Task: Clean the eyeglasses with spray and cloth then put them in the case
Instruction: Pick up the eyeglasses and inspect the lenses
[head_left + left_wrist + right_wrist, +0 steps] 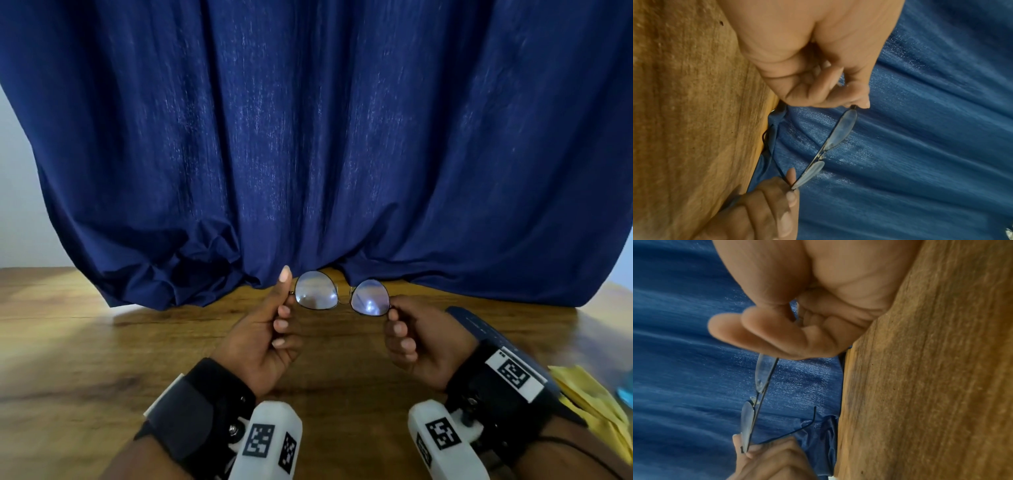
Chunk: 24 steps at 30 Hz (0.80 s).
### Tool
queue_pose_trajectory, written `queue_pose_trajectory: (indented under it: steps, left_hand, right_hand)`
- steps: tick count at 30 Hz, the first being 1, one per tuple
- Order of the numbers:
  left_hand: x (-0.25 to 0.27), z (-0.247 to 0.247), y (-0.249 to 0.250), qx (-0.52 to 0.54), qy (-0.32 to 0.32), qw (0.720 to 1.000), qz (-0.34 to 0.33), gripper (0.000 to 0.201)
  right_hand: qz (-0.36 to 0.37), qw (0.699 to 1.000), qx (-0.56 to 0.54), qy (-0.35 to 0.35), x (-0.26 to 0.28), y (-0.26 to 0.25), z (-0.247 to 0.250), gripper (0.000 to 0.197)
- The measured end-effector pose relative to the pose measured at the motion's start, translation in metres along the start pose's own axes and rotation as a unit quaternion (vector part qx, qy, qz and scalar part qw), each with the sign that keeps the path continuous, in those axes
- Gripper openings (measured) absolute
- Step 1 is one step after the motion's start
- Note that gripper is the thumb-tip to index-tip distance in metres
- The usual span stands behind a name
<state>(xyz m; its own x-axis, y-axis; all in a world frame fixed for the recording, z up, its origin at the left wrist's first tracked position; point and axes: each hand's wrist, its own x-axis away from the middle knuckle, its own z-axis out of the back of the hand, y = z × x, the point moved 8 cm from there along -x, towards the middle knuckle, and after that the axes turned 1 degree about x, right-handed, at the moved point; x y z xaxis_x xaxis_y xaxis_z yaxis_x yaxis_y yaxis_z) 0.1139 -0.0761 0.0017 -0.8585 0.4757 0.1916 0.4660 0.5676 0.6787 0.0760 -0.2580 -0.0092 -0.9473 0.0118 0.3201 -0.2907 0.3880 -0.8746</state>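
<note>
I hold the thin-framed eyeglasses (317, 290) up over the wooden table (85, 342), lenses facing me and smeared with glare. My left hand (287, 295) pinches the left end of the frame, thumb pointing up. My right hand (392, 310) pinches the right end. In the left wrist view the left hand (857, 104) grips the eyeglasses (840, 129) at the hinge, with the right hand (791, 188) on the far end. In the right wrist view the eyeglasses (761, 374) hang edge-on under the right hand (768, 352), one temple arm swung out. A dark blue case (479, 325) lies behind my right wrist.
A yellow cloth (592, 407) lies on the table at the right edge, next to a light blue object (626, 394) cut off by the frame. A dark blue curtain (308, 154) hangs along the table's far side, its hem bunched on the wood.
</note>
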Motion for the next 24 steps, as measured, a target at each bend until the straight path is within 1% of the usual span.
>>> queue_pose_trajectory:
  steps: [4,6,7,8,10,12,14,17,19,21,24]
  left_hand:
    - [-0.002,0.004,0.004,0.006,0.010,1.000,-0.017,0.030]
    - [-0.004,0.010,0.008,-0.022,0.020,0.999,-0.045,0.027]
    - [-0.004,0.014,0.012,-0.058,0.034,0.995,-0.071,0.027]
    - [-0.003,0.018,0.018,-0.106,0.053,0.987,-0.107,0.027]
    - [0.002,0.020,0.030,-0.210,0.083,0.957,-0.183,0.027]
    - [0.007,0.014,0.038,-0.276,0.080,0.929,-0.233,0.027]
    - [0.011,0.010,0.042,-0.298,0.071,0.917,-0.256,0.025]
    - [0.015,0.006,0.046,-0.316,0.072,0.901,-0.289,0.014]
    - [0.020,0.002,0.050,-0.334,0.073,0.884,-0.318,0.015]
    - [0.024,-0.002,0.052,-0.356,0.070,0.867,-0.341,0.018]
    - [0.029,-0.007,0.055,-0.370,0.068,0.851,-0.367,0.018]
  right_hand:
    - [0.016,0.997,0.069,0.030,-0.003,0.002,0.002,0.036]
    - [0.028,0.994,0.093,0.041,-0.002,-0.001,0.002,0.035]
    - [0.038,0.993,0.098,0.046,-0.001,-0.003,0.003,0.034]
    - [0.052,0.992,0.102,0.050,0.000,-0.006,0.004,0.033]
    - [0.094,0.989,0.105,0.055,0.002,-0.014,0.006,0.027]
    - [0.152,0.980,0.114,0.061,0.004,-0.023,0.008,0.023]
    - [0.211,0.966,0.127,0.074,0.006,-0.032,0.011,0.023]
    - [0.295,0.941,0.134,0.095,0.013,-0.047,0.016,0.018]
    - [0.336,0.924,0.149,0.106,0.018,-0.056,0.018,0.014]
    - [0.366,0.909,0.167,0.107,0.022,-0.061,0.016,0.013]
    - [0.380,0.903,0.173,0.101,0.026,-0.065,0.015,0.013]
